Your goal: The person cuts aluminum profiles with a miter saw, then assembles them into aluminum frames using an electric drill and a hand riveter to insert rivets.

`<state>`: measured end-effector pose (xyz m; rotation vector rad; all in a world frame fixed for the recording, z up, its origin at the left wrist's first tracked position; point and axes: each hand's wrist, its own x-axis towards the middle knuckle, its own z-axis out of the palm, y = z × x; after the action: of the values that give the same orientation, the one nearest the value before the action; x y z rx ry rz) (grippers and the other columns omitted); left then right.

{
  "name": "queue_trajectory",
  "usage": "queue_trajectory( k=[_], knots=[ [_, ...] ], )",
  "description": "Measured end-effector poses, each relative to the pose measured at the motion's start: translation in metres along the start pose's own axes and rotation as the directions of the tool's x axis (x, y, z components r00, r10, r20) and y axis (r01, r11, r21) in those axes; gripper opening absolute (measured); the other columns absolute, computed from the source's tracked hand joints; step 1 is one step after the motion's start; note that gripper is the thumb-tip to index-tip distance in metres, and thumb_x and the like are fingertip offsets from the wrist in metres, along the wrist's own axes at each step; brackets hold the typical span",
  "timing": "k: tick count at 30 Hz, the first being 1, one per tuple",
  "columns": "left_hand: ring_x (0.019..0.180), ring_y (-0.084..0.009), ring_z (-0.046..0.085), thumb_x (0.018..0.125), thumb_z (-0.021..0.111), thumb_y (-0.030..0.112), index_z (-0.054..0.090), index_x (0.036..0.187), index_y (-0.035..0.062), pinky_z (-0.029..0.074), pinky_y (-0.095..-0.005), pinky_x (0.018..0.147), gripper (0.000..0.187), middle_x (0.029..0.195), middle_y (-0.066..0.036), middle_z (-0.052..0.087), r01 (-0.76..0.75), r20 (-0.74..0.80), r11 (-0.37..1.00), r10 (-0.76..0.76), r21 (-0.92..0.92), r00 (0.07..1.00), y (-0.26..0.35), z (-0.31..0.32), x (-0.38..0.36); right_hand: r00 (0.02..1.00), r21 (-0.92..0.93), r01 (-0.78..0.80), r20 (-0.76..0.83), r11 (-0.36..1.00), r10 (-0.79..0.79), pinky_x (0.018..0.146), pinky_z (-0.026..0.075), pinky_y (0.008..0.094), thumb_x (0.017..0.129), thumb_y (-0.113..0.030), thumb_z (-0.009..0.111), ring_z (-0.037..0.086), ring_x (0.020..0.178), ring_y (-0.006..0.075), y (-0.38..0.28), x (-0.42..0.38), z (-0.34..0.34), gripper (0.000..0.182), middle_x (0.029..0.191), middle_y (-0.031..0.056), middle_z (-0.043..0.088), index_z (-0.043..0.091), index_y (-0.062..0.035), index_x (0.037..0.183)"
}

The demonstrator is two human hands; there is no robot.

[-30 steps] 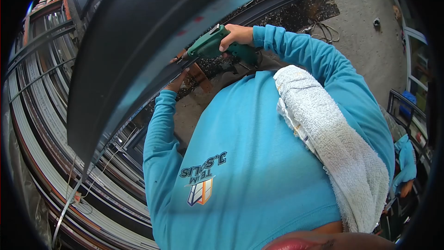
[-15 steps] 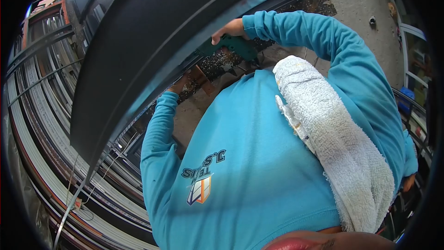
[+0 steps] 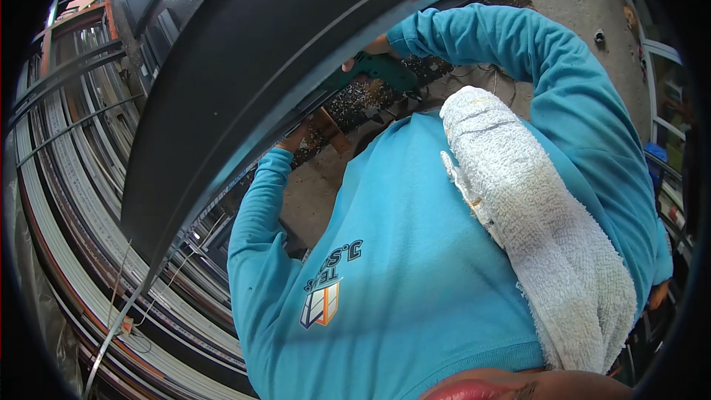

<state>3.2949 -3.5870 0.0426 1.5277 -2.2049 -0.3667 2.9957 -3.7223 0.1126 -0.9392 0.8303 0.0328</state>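
My right hand [image 3: 375, 46], at the top centre, is wrapped round a green power tool [image 3: 386, 71]; the long black panel in front hides part of both. Lower and to the left, my left hand [image 3: 295, 138] is beside a brown block [image 3: 331, 132] at the panel's lower edge. Its fingers are mostly hidden, so its grip is unclear. The black panel [image 3: 244, 59] runs diagonally across the upper left, close to the camera. Under the tool lies a dark surface strewn with pale chips [image 3: 357, 101].
Long metal profiles [image 3: 81, 200] are stacked at the left. A white towel [image 3: 511, 170] hangs over my shoulder. At the right edge, a co-worker's teal sleeve [image 3: 663, 255] shows behind my arm. Concrete floor [image 3: 574, 0] and window frames [image 3: 663, 48] are at the upper right.
The black panel sits slightly farther right in view. My right hand and the green tool appear slightly more hidden by it, and my left hand has shifted a little right.
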Motion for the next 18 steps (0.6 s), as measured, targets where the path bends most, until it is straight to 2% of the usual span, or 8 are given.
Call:
queue_trajectory(
  k=[2,5,8,11,14,18],
  knots=[
    [0.091,-0.0212,0.061,0.057,0.088,0.017,0.060,0.099,0.0080,0.047,-0.0318,0.087,0.052,0.097,-0.006,0.060,0.037,-0.037,0.995,-0.040,-0.096,0.999,-0.006,0.007,-0.001,1.000,-0.023,0.010,0.006,1.000,-0.009,0.063,0.053,0.0310,0.072,-0.024,0.066,0.063,0.066,0.0182,0.002,0.008,-0.003,0.031,0.086,0.0108,0.065,0.064,-0.0040,0.096],
    [0.092,-0.0208,0.061,0.056,0.089,0.018,0.060,0.099,0.0081,0.047,-0.0318,0.087,0.053,0.095,-0.006,0.060,-0.002,-0.055,0.998,-0.002,-0.064,0.998,-0.006,0.007,-0.002,1.000,-0.005,0.000,-0.001,1.000,0.000,0.063,0.053,0.0313,0.072,-0.023,0.065,0.062,0.066,0.0183,0.003,0.004,-0.001,0.030,0.084,0.0109,0.065,0.064,-0.0037,0.095],
    [0.092,-0.0208,0.061,0.055,0.089,0.018,0.060,0.098,0.0080,0.047,-0.0321,0.086,0.053,0.093,-0.006,0.061,-0.003,-0.089,0.992,-0.008,-0.128,0.996,-0.008,0.010,-0.002,0.999,0.024,-0.037,0.007,0.999,0.037,0.063,0.053,0.0314,0.072,-0.022,0.065,0.062,0.066,0.0184,0.003,0.003,0.000,0.029,0.082,0.0111,0.065,0.064,-0.0036,0.095],
    [0.091,-0.0213,0.061,0.056,0.089,0.020,0.059,0.098,0.0081,0.048,-0.0329,0.084,0.053,0.093,-0.006,0.060,-0.073,-0.143,0.995,0.063,-0.071,0.988,-0.013,0.014,-0.002,0.997,0.060,-0.070,0.028,0.996,0.068,0.062,0.052,0.0312,0.072,-0.022,0.065,0.062,0.065,0.0185,0.005,-0.002,0.003,0.029,0.081,0.0108,0.064,0.064,-0.0039,0.095],
    [0.088,-0.0226,0.061,0.056,0.089,0.022,0.059,0.097,0.0087,0.049,-0.0344,0.082,0.052,0.093,-0.007,0.060,-0.021,-0.170,0.991,-0.002,-0.134,0.985,-0.016,0.017,-0.004,0.996,0.078,-0.061,0.077,0.995,0.055,0.063,0.054,0.0330,0.069,-0.019,0.067,0.062,0.067,0.0182,0.009,0.002,-0.002,0.031,0.083,0.0098,0.064,0.064,-0.0029,0.095],
    [0.086,-0.0242,0.062,0.055,0.089,0.019,0.059,0.097,0.0089,0.049,-0.0359,0.082,0.052,0.093,-0.008,0.060,-0.006,-0.053,1.000,0.006,0.000,0.999,-0.008,0.003,0.001,0.998,0.086,-0.056,0.044,0.995,0.052,0.063,0.054,0.0338,0.067,-0.018,0.068,0.062,0.067,0.0187,0.018,0.014,-0.006,0.032,0.083,0.0101,0.064,0.065,-0.0015,0.094]
  ],
)
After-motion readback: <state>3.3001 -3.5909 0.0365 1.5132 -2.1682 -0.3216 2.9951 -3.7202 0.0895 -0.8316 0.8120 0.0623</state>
